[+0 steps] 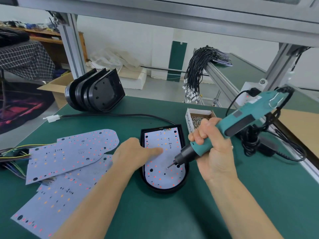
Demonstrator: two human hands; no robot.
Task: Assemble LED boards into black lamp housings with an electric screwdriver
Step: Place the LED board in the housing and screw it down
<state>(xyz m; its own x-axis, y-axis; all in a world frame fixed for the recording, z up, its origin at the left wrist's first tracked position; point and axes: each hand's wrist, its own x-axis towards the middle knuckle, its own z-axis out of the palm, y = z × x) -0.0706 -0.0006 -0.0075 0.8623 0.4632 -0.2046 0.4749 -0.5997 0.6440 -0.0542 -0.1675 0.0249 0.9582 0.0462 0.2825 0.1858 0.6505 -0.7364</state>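
A black lamp housing (187, 171) lies on the green bench with a white LED board (170, 147) seated inside it. My left hand (133, 153) rests across the housing's left wall, its index finger pressing flat on the board. My right hand (209, 145) grips a teal electric screwdriver (241, 116), tilted down to the left. Its bit tip (168, 167) touches the lower middle of the board. Three loose LED boards (69, 150) lie overlapped at the left.
A stack of empty black housings (96, 91) stands at the back left. A cardboard box of screws (198, 119) sits behind the right hand. Coloured wires (12, 159) trail off the left edge. A black cable bundle (196, 69) hangs at the back right; the screwdriver's cord (276, 147) coils right.
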